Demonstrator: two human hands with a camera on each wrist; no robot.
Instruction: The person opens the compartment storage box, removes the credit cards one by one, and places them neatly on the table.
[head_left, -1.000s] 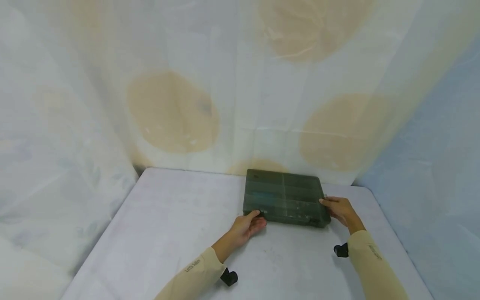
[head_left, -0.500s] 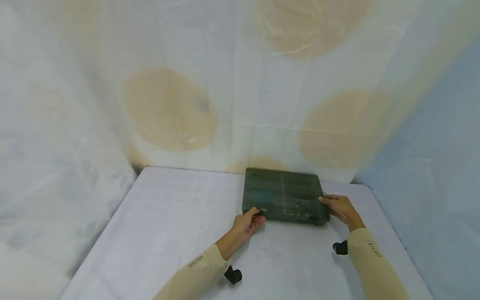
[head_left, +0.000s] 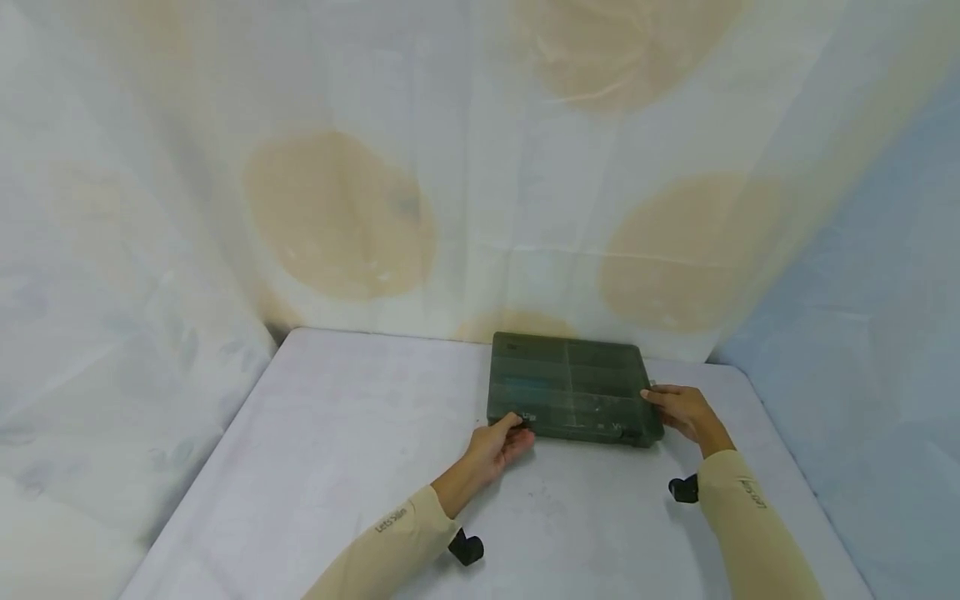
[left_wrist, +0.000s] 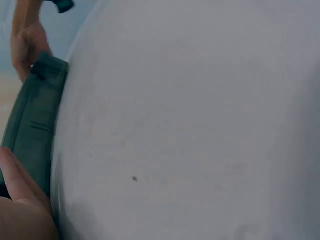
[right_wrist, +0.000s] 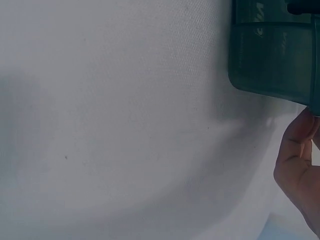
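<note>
A flat dark green plastic box (head_left: 573, 385) with a shut lid lies on the white table (head_left: 337, 467), far from me and right of the middle. My left hand (head_left: 501, 442) grips its near left corner, thumb on top beside a black latch. At the near right corner my right hand (head_left: 678, 410) holds the box's edge with the thumb on the lid. The left wrist view shows the box (left_wrist: 32, 130) edge-on, my left hand (left_wrist: 20, 210) below it and my right hand (left_wrist: 27, 47) at its far end. In the right wrist view the box (right_wrist: 272, 55) corner sits above my right hand (right_wrist: 297, 165).
Pale cloth with tan round patches (head_left: 341, 217) hangs close behind the table and on the left; bluish cloth (head_left: 862, 333) hangs on the right. Black wrist mounts (head_left: 467, 548) sit under both sleeves. The table's left half and near part are bare.
Both hands keep their hold on the box's near corners. The box and the hands have barely shifted in view.
</note>
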